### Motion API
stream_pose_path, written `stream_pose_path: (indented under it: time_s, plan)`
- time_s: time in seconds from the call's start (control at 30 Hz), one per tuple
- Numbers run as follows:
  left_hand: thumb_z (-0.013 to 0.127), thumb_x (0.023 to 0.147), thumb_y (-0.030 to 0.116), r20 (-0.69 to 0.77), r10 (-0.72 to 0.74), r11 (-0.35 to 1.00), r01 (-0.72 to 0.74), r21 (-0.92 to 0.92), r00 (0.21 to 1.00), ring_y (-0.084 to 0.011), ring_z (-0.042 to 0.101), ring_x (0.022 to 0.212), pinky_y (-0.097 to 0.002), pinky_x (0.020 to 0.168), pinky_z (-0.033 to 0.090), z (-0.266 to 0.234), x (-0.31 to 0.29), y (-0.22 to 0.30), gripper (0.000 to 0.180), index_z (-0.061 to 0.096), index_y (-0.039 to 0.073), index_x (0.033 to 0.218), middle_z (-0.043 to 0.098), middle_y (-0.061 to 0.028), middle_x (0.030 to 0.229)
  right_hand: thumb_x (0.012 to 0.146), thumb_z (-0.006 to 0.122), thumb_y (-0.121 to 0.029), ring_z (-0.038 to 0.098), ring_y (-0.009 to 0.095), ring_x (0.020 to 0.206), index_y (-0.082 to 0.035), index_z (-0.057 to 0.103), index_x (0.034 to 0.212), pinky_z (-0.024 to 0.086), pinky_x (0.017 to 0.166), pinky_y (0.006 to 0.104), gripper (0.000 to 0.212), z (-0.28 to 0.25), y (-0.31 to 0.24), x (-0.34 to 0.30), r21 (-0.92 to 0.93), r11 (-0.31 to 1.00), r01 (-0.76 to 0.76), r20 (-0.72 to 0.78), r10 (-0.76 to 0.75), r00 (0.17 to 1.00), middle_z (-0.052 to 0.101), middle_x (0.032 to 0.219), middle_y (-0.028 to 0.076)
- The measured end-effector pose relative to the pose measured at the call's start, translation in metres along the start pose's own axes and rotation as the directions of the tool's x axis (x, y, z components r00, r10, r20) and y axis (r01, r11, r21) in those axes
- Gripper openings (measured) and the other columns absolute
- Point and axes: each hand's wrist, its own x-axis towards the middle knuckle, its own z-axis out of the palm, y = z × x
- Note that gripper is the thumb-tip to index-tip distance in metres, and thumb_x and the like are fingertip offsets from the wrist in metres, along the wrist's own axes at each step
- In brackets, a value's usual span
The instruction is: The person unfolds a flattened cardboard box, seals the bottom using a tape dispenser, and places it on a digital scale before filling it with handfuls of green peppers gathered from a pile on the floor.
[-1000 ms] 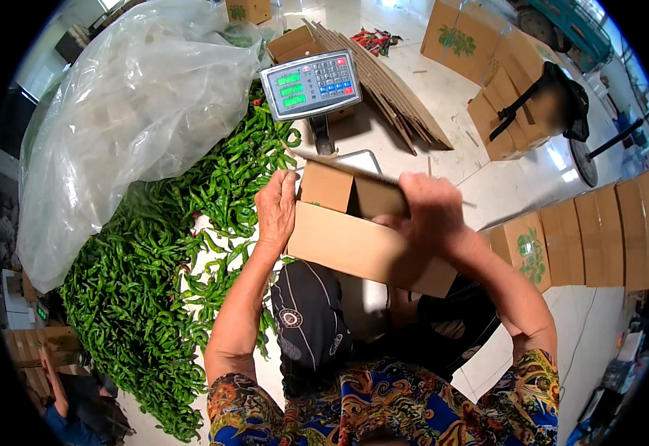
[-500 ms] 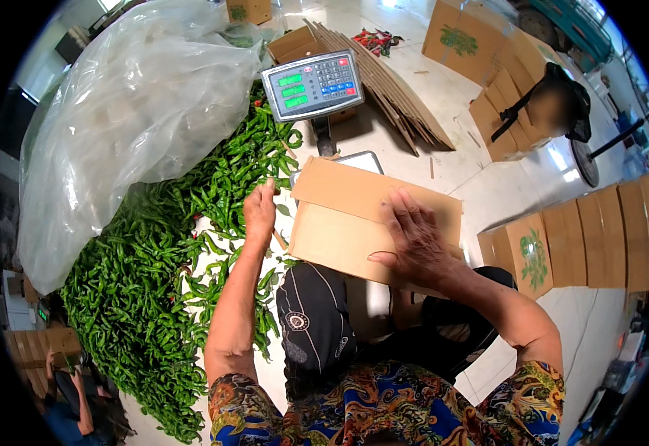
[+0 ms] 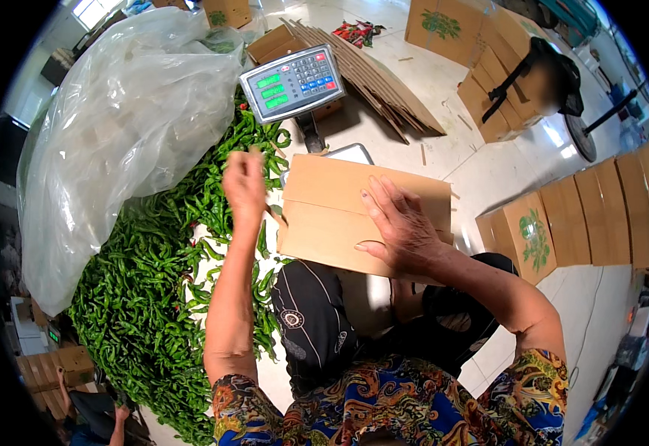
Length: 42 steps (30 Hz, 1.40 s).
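1. We see the heap of green peppers (image 3: 146, 297) filling the floor on our left, with the clear plastic sheet (image 3: 131, 126) bunched over its far part.
2. We've got the closed cardboard box (image 3: 361, 215) straight ahead, sitting on the scale platform (image 3: 350, 154) below the scale's display head (image 3: 292, 80); its long axis runs left to right across us.
3. Our right hand (image 3: 402, 230) lies flat on the lid, fingers spread, pressing and gripping nothing.
4. Our left hand (image 3: 244, 182) hangs raised just off the box's left end, apart from it, over the peppers; it's blurred, so we cannot tell its grip.
5. So the right hand sits on the box; the left is nearer the peppers.
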Motion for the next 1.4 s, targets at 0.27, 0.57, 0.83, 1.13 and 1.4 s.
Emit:
stream_pose_path:
  time_s: [0.27,0.57,0.83,1.13,1.4]
  plan:
    - [0.059,0.092,0.033,0.496,0.027,0.927,0.164,-0.338,0.868,-0.0269,0.06,0.094,-0.0373,0.086,0.046,0.127,0.02,0.117,0.037,0.061,-0.001,0.108,0.064,-0.0143,0.101,0.084,0.057,-0.055,0.031,0.038,0.135,0.008,0.045,0.132,0.023,0.109,0.0463,0.08,0.015,0.005,-0.005,-0.046,0.999,0.022,-0.042,-0.024,0.999,0.039,0.141,0.027]
    - [0.057,0.092,0.038,0.639,0.128,0.939,-0.299,0.167,0.758,-0.0343,0.059,0.095,-0.0404,0.083,0.047,0.052,-0.009,0.026,0.035,0.063,0.006,0.105,0.058,-0.017,0.102,0.088,0.056,-0.048,0.03,0.038,0.135,0.005,0.041,0.136,0.026,0.107,0.0482,0.073,0.006,0.01,-0.005,0.045,0.999,-0.015,-0.031,0.016,0.999,0.034,0.145,0.023]
    - [0.056,0.092,0.039,0.571,0.04,0.943,-0.219,0.249,0.82,-0.0336,0.057,0.095,-0.0413,0.083,0.047,0.03,-0.011,0.017,0.038,0.062,0.006,0.109,0.055,-0.0157,0.099,0.086,0.06,-0.047,0.035,0.037,0.132,-0.002,0.047,0.133,0.03,0.106,0.0486,0.067,0.011,0.054,0.005,-0.024,0.98,-0.198,-0.135,0.193,0.972,0.042,0.138,0.023]
    - [0.06,0.09,0.038,0.514,0.003,0.942,-0.175,0.285,0.858,-0.0337,0.059,0.093,-0.0423,0.081,0.048,0.037,-0.014,0.011,0.036,0.063,0.009,0.11,0.056,-0.0161,0.103,0.09,0.051,-0.048,0.049,0.039,0.117,0.002,0.05,0.123,0.035,0.105,0.0418,0.06,0.034,0.128,-0.002,0.837,0.177,-0.517,0.276,0.679,0.68,0.045,0.135,0.022]
    - [0.04,0.095,0.058,0.676,-0.36,0.773,0.611,-0.169,0.643,-0.0248,0.042,0.127,-0.0383,0.109,0.03,0.013,0.001,0.018,0.067,0.05,0.004,0.133,0.045,-0.0154,0.138,0.08,0.068,-0.049,0.053,0.035,0.108,0.004,0.049,0.121,0.044,0.094,0.0421,0.069,0.03,0.1,0.015,0.455,0.788,-0.415,-0.097,0.508,0.856,0.049,0.12,0.023]
